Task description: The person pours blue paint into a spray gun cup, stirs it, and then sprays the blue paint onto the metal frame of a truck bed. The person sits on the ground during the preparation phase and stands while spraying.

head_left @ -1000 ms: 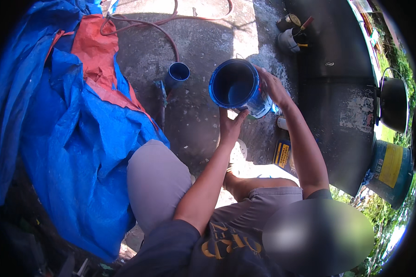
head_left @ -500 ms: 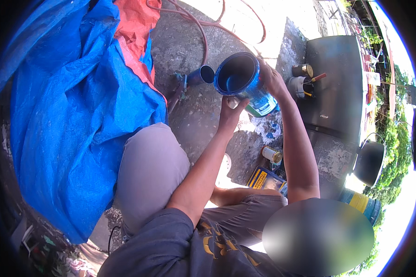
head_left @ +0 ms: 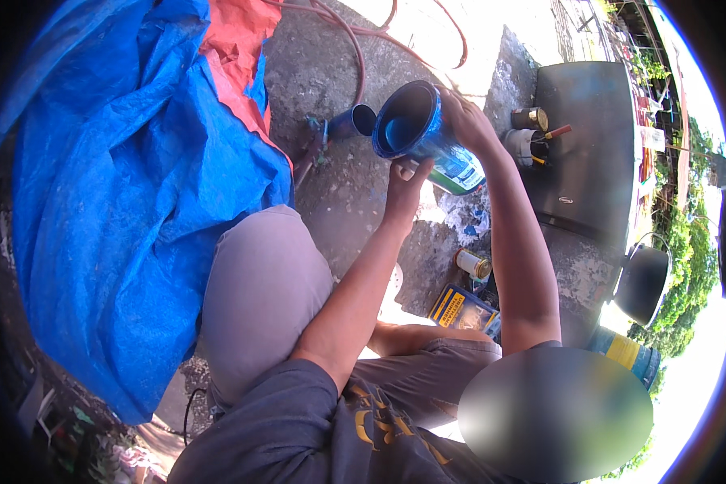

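Note:
My left hand (head_left: pixel 409 181) and my right hand (head_left: pixel 469 123) grip a blue paint can (head_left: pixel 452 165), held tilted with its open mouth toward the upper left. Its inside is dark, with blue paint showing. My right fingers wrap the upper right side; my left thumb and fingers support it below the rim. Just left of the can's mouth, close to it, a smaller blue cup (head_left: pixel 347 123) is attached to a tool (head_left: pixel 319 133) with blue-stained fittings. Whether can and cup touch I cannot tell.
A blue and red tarp (head_left: pixel 105 242) covers the left side. A hose (head_left: pixel 351 56) loops over the concrete. On the right stand a dark metal cabinet (head_left: pixel 581 145), small cans (head_left: pixel 528 119), a container with tools (head_left: pixel 523 149), a jar (head_left: pixel 472 263) and a rectangular tin (head_left: pixel 460 310).
The view has shifted, bringing more of the right side in. The can, still in both hands, has tipped further toward the cup and risen slightly in the picture.

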Motion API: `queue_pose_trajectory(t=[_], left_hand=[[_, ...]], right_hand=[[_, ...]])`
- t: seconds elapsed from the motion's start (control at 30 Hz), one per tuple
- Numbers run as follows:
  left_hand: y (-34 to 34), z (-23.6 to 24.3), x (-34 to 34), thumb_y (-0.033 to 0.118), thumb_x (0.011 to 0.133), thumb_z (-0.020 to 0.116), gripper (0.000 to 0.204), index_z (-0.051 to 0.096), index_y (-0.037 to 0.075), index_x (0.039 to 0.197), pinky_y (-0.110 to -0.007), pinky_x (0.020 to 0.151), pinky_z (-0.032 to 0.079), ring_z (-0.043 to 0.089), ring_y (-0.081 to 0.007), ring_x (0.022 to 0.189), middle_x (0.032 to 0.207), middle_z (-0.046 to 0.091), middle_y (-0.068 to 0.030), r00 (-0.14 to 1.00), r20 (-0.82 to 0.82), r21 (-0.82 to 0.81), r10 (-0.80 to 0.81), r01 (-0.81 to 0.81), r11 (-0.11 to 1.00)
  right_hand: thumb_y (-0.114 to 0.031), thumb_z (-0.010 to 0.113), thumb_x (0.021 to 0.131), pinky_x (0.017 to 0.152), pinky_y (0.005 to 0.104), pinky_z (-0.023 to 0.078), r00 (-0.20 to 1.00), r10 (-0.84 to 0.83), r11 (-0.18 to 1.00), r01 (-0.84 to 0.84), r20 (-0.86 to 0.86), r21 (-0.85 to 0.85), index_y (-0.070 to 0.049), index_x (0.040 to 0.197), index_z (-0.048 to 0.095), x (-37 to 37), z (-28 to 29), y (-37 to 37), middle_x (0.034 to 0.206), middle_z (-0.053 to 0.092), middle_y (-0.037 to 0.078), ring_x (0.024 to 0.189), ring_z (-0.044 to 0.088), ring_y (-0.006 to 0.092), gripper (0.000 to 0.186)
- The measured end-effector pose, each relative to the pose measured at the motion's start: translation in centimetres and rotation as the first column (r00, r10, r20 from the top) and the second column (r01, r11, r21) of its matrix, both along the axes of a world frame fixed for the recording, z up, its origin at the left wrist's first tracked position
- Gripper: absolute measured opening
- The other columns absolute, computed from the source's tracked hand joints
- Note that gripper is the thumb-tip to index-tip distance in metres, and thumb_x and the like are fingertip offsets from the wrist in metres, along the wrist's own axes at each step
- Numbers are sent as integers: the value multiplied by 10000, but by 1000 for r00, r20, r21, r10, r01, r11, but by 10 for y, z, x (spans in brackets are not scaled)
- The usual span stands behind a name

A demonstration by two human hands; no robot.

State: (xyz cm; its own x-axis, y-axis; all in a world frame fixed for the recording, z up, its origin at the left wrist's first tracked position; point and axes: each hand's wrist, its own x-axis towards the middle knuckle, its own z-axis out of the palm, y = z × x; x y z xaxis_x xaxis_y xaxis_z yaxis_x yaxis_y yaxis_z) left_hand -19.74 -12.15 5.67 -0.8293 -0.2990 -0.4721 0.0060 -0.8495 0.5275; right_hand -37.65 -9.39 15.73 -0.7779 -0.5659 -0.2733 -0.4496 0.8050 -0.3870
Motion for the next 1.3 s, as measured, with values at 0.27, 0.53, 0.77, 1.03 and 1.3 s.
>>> queue_pose_trajectory(t=[0.27, 0.53, 0.77, 1.03, 1.3], left_hand=[[-2, 9, -2, 286, 913, 800, 698, 402, 40, 1430, -362, 1145, 329, 479, -194, 1338, 1389, 532, -96, 999, -43, 22, 30, -29, 999], [10, -5, -2, 288, 857, 854, 849, 335, 27, 1476, -433, 1211, 264, 384, -242, 1437, 1461, 453, -136, 998, 22, -55, 54, -53, 997], [17, -2, 7, 238, 873, 828, 860, 307, 50, 1530, -417, 1210, 267, 367, -239, 1455, 1511, 438, -127, 998, -7, -136, 61, -61, 989], [16, 8, 7, 209, 881, 817, 873, 283, 66, 1556, -424, 1215, 262, 359, -243, 1456, 1540, 410, -125, 998, -39, -138, 58, -62, 988], [15, 9, 4, 146, 873, 814, 859, 284, 64, 1545, -430, 1197, 286, 383, -238, 1417, 1493, 435, -115, 990, -44, -127, 138, -142, 982]], right_hand=[[-551, 377, 1056, 939, 384, 492, 999, -24, 995, 27, 26, -94, -46, 1407, 591, -6, 1, 2, 1106, 703, 192, 998, 656, 256, 651], [-373, 329, 1085, 1122, 383, 413, 998, 31, 986, -21, 59, -164, -79, 1441, 579, 13, 3, -1, 1441, 608, 174, 1349, 559, 328, 524], [-333, 353, 1083, 1142, 366, 389, 987, -15, 959, 60, 160, -277, -37, 1416, 591, 19, 0, 8, 1430, 613, 184, 1345, 562, 298, 505], [-330, 357, 1084, 1142, 362, 385, 981, -36, 940, 98, 189, -327, -31, 1414, 590, 16, 0, 16, 1423, 615, 189, 1341, 562, 294, 504], [-301, 345, 1079, 1145, 378, 386, 996, 18, 971, 4, 89, -239, -43, 1386, 606, 22, 4, 2, 1425, 616, 175, 1352, 555, 314, 479]])
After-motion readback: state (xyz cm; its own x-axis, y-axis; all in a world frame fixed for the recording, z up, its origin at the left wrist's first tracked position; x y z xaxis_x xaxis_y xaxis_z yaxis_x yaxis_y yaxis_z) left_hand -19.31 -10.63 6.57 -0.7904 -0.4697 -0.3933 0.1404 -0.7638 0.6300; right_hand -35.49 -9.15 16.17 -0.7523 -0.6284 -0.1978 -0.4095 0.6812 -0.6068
